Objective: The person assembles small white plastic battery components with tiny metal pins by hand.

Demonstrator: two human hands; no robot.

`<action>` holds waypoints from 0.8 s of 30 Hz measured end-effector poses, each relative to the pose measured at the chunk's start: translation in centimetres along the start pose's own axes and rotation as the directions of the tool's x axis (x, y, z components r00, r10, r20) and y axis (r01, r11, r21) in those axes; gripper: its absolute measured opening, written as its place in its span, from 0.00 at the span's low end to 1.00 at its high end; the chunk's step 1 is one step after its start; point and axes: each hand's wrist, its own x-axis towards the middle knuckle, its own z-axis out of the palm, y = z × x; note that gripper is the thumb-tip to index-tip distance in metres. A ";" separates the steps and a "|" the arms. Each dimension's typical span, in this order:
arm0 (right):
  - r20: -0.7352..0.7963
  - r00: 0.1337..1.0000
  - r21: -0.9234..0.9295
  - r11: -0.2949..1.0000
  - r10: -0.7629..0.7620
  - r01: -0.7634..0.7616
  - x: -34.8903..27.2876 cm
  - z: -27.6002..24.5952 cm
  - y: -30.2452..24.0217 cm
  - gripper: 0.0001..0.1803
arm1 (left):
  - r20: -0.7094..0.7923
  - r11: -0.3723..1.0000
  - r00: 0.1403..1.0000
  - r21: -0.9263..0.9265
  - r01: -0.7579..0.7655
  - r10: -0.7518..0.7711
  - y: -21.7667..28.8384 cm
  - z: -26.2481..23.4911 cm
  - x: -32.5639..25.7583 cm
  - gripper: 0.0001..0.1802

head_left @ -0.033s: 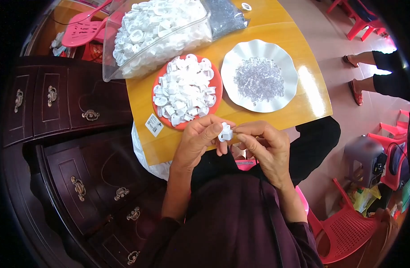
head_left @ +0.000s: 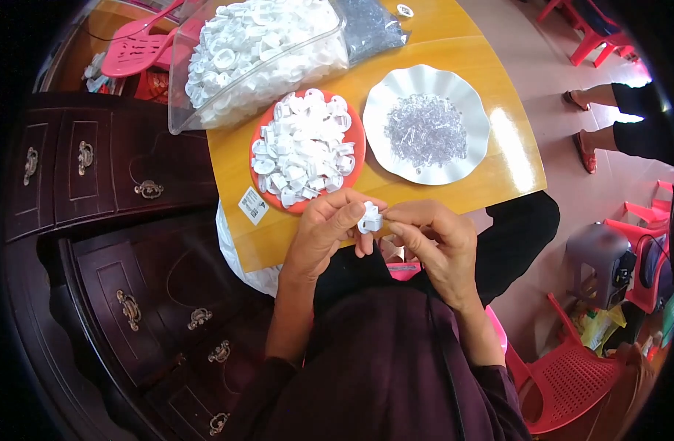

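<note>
Between the thumb and fingers of my left hand (head_left: 328, 229) is a small white plastic fitting (head_left: 370, 218) with a round flange. My right hand (head_left: 438, 239) is closed in a pinch right beside the fitting, on a small thin piece mostly hidden by the fingertips. Just beyond my left hand, a red plate (head_left: 359, 147) carries a heap of similar white fittings (head_left: 304, 151). To its right stands a white wavy-rimmed plate (head_left: 475, 92) with many tiny clear plastic pieces (head_left: 427, 131).
A clear plastic bin (head_left: 177, 99) full of white fittings stands at the far left of the yellow table (head_left: 491, 66). Beside it lies a clear bag (head_left: 373, 29). A label (head_left: 253, 206) lies near the left edge. Dark drawers (head_left: 131, 294) stand left; a pink chair (head_left: 564, 382) is at right.
My right fingertips have shifted slightly at the white fitting, and less of the thin piece between them shows. Everything else looks the same.
</note>
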 end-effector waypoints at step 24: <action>-0.030 0.998 0.047 0.998 -0.051 0.052 -0.4 -0.2 2.0 0.06 | -0.047 0.994 0.999 0.108 -0.014 0.019 0.0 0.8 0.1 0.14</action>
